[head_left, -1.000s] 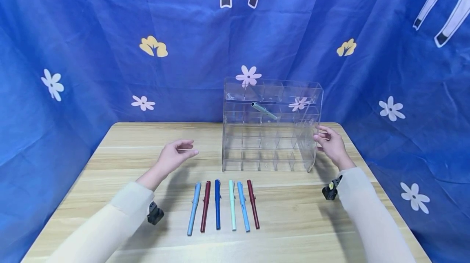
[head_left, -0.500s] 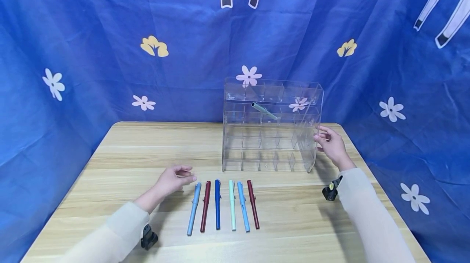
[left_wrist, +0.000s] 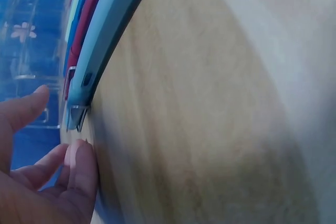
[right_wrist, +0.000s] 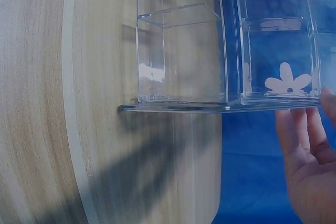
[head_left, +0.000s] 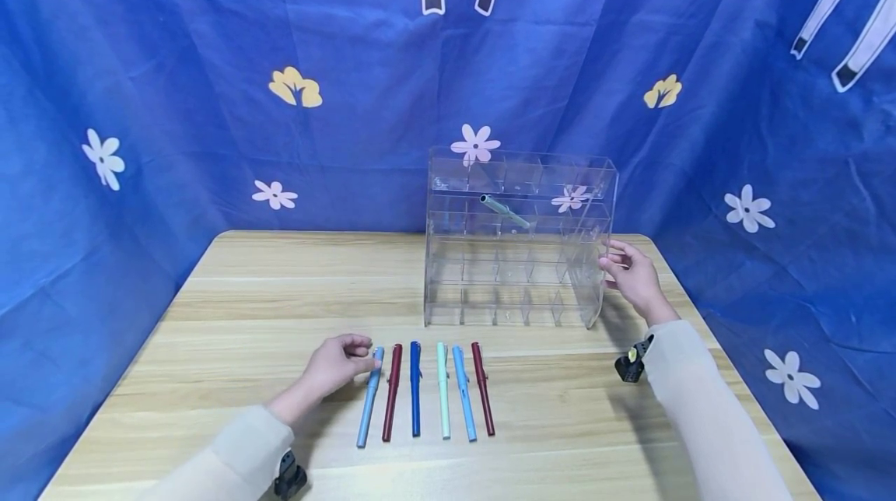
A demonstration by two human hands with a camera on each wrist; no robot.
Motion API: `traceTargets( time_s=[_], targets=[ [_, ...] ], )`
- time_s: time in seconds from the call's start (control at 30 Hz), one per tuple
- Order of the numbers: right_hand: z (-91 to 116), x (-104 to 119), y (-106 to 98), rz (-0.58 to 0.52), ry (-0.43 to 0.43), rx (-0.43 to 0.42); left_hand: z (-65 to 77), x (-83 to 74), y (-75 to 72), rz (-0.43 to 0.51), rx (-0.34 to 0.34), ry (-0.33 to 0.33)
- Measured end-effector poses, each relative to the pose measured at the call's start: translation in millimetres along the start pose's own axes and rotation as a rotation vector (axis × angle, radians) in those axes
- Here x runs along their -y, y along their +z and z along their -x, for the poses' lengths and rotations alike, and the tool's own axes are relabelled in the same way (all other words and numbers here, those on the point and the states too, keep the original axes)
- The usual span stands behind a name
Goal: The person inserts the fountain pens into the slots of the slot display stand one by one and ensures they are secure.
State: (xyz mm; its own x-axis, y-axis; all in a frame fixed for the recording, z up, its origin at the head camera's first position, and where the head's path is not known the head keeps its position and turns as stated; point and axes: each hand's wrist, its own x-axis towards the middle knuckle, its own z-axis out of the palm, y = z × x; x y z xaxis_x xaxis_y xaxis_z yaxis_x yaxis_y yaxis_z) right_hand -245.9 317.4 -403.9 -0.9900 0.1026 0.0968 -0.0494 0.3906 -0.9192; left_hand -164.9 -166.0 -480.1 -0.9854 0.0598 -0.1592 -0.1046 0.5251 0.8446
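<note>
My left hand (head_left: 337,365) is at the cap end of the leftmost light blue pen (head_left: 369,400). In the left wrist view, thumb and fingers are spread apart near that pen's clip end, and a gap shows between them. Beside it, a dark red pen (head_left: 392,394), a dark blue pen (head_left: 415,390), a mint green pen (head_left: 443,392), another light blue pen (head_left: 465,395) and another dark red pen (head_left: 483,390) lie in a row. My right hand (head_left: 633,281) holds the right side panel of a clear acrylic pen rack (head_left: 514,314), thumb at the edge, fingers against the outer face.
One pale green pen (head_left: 505,211) lies slanted in an upper tier of the rack, which has several divided compartments. The wooden table (head_left: 280,283) meets a blue patterned curtain (head_left: 350,135) at the back and sides.
My left hand has come down toward me from left of the rack to the top of the leftmost light blue pen. The right hand and the rack have stayed put.
</note>
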Motion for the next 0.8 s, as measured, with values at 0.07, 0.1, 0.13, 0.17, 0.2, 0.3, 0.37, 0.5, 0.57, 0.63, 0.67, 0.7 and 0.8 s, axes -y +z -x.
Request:
traceTargets(
  time_s=[0.07,0.1,0.13,0.17,0.2,0.3,0.37,0.5,0.57,0.63,0.67,0.7,0.8],
  targets=[
    [0.1,0.4,0.1,-0.001,-0.003,0.0,1.8,-1.0,1.3,-0.01,-0.006,0.007],
    [0.2,0.7,0.0,-0.002,-0.004,0.0,2.5,-1.7,2.1,-0.02,-0.012,0.006],
    [0.2,1.0,0.0,-0.003,-0.005,-0.001,3.2,-1.9,2.7,-0.03,-0.015,0.008],
    [0.5,1.4,0.1,-0.002,-0.006,0.0,3.6,-2.2,3.5,-0.034,-0.016,0.011],
    [0.7,1.7,0.0,-0.001,-0.007,0.0,4.0,-2.5,4.4,-0.039,-0.02,0.012],
    [1.4,3.0,0.0,0.001,-0.003,-0.002,3.9,-2.2,7.0,-0.059,-0.037,0.017],
    [1.5,3.3,-0.1,0.001,-0.001,-0.004,3.4,-1.5,8.7,-0.076,-0.047,0.022],
    [1.3,3.0,-0.1,-0.004,-0.001,-0.008,3.6,-1.2,10.4,-0.123,-0.055,0.012],
    [1.1,2.6,-0.1,-0.007,-0.004,-0.007,4.3,-1.8,10.3,-0.152,-0.055,0.02],
    [1.2,2.4,0.0,-0.011,-0.006,-0.005,4.9,-2.1,9.6,-0.171,-0.058,0.028],
    [1.1,2.1,0.1,-0.011,-0.006,-0.004,5.2,-2.3,9.1,-0.18,-0.062,0.036],
    [1.0,1.8,0.1,-0.012,-0.006,-0.003,5.4,-2.3,8.6,-0.186,-0.064,0.043],
    [1.0,1.0,0.5,-0.012,-0.005,-0.002,5.7,-1.7,6.7,-0.171,-0.061,0.046]
  ],
)
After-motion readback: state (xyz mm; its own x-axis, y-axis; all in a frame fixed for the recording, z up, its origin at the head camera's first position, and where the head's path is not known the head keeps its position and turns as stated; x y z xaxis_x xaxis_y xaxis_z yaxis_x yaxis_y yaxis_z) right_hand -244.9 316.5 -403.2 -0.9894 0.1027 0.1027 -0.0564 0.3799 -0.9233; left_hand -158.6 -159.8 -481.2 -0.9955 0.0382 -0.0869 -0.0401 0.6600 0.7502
